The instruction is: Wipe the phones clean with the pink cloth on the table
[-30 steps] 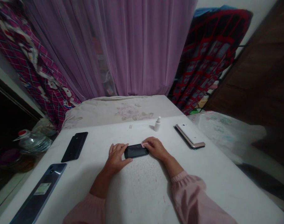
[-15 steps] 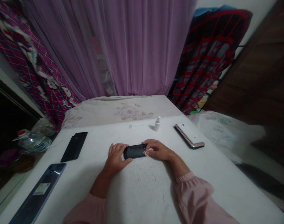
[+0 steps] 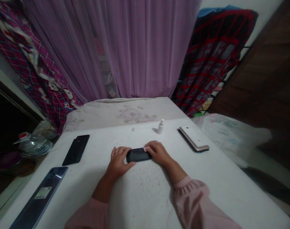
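Observation:
A dark phone [image 3: 138, 155] lies lengthwise across the white cloth in front of me, screen side up. Its left end is gripped by my left hand [image 3: 119, 161], thumb at the near edge and fingers at the far edge. My right hand [image 3: 159, 152] pinches a small pink cloth [image 3: 147, 148] against the far right part of the phone. Some of the cloth is hidden under those fingers. Behind the phone, a small white spray bottle [image 3: 160, 127] stands upright.
Two dark phones [image 3: 76, 150] overlap at the left, with a larger blue-grey phone [image 3: 41, 195] nearer. Stacked phones [image 3: 193, 138] lie at the right. A tiny square piece [image 3: 133, 129] sits behind. Purple curtains [image 3: 149, 47] hang beyond the table.
My right hand has moved the pink cloth a little left and away from me, from the phone's right end to its far edge. My left hand keeps its hold.

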Demonstrator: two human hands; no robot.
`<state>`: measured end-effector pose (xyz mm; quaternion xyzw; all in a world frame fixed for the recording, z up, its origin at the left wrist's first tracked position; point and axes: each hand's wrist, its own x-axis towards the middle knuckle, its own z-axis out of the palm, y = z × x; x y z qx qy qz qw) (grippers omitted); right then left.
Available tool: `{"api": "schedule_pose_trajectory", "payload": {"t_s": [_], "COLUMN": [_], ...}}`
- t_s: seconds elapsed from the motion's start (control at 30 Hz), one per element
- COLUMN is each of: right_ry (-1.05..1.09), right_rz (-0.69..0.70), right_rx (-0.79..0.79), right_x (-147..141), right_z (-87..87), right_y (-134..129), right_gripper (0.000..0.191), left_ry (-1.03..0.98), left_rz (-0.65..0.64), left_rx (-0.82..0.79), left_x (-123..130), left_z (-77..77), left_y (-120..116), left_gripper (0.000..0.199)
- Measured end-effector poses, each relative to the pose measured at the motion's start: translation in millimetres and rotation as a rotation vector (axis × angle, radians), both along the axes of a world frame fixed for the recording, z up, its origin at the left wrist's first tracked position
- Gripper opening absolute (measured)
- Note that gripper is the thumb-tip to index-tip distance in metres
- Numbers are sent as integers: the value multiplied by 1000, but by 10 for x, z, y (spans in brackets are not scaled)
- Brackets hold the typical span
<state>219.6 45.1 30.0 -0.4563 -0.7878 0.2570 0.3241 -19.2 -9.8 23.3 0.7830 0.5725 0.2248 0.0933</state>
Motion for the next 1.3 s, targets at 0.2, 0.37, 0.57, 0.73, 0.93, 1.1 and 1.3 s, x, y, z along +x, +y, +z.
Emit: {"api": "schedule_pose_trajectory", "payload": {"t_s": [0.2, 0.37, 0.57, 0.73, 0.93, 1.1, 1.3], "right_ry": [145, 105, -61, -39, 101, 95, -63], "right_rz": [331, 225, -76, -43, 328, 273, -24], "right_rx": [-181, -68, 43, 33, -112, -62, 43], "right_x": [257, 168, -90, -57, 216, 193, -74], "right_z": [79, 75, 12, -3, 99, 92, 13], "right_y": [6, -16, -15, 0, 1, -14, -11], "right_gripper": [6, 13, 13, 13, 9, 14, 13], "left_ry": [6, -1, -5, -8, -4, -10, -2], "left_rz": [5, 2, 7, 19, 28, 24, 26], "left_rx": [8, 41, 22, 38, 41, 36, 14], "left_x": [-1, -6, -2, 13, 20, 14, 5], "left_z": [-13, -29, -23, -25, -24, -25, -13], "left_y": [8, 6, 3, -4, -4, 2, 4], "left_gripper": [51, 49, 50, 49, 50, 50, 51]}}
